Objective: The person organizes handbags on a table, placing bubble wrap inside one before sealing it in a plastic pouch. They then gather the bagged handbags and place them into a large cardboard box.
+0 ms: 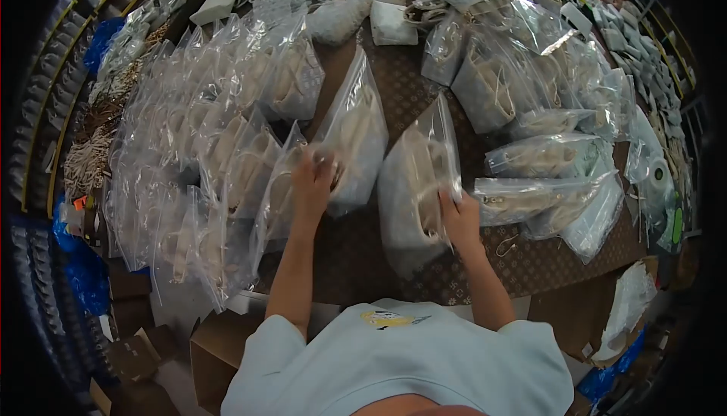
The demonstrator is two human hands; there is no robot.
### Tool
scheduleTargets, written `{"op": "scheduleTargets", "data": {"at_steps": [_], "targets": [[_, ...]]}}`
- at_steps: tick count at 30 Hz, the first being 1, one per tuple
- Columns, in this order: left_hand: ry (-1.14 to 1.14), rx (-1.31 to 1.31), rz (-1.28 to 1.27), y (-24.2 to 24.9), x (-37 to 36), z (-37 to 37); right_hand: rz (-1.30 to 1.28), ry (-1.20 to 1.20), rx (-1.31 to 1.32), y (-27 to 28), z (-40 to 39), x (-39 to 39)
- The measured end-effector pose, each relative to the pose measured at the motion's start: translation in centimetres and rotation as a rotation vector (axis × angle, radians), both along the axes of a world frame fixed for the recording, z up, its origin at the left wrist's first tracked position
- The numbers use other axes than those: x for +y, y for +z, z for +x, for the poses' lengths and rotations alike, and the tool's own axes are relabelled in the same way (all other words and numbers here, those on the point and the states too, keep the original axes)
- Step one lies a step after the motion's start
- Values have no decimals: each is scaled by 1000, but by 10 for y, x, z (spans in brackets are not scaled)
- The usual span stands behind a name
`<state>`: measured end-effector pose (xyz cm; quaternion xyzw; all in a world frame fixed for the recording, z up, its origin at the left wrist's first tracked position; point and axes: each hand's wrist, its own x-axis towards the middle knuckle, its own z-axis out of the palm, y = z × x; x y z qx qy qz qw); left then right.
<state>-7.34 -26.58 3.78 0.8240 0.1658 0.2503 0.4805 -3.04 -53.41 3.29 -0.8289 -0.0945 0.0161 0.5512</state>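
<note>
My left hand is closed at the left edge of a pale handbag in a clear plastic bag; its fingertips are slightly blurred. That bag stands upright, its pointed plastic top up. My right hand pinches the right side of another plastic-wrapped handbag, which leans a little on the patterned brown table. Its cream handles show through the film. Close by my left wrist stands one more wrapped handbag. Right of my right hand lies a wrapped handbag on its side.
Rows of wrapped handbags crowd the left of the table, with more wrapped handbags at the right. White pouches pile up at the back. Cream straps hang at far left. An open cardboard box sits below the front edge.
</note>
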Motion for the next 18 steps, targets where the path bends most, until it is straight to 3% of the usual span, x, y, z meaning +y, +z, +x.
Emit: {"op": "scheduleTargets", "data": {"at_steps": [1, 3, 4, 6, 8, 9, 13, 15, 17, 18], "targets": [[86, -17, 51, -3, 13, 31, -70, -7, -112, 2, 28, 32], [151, -254, 78, -4, 33, 90, 37, -13, -203, -25, 88, 92], [133, -262, 78, -14, 48, 116, 65, 19, -123, -39, 119, 119], [311, -251, 478, -36, 79, 161, -52, 16, -168, -42, 166, 169], [217, 136, 378, -40, 105, 183, -73, 43, -55, -59, 212, 204], [256, 155, 358, -43, 107, 189, -56, 55, 49, -68, 226, 215], [287, 230, 330, -61, 112, 204, 30, 115, 186, -51, 235, 212], [309, 128, 364, -62, 87, 199, -24, 22, -314, -58, 210, 193], [306, 87, 401, -36, 51, 182, 187, 193, -448, 1, 145, 130], [196, -28, 400, -21, 22, 166, 280, 305, -340, 32, 113, 94]]}}
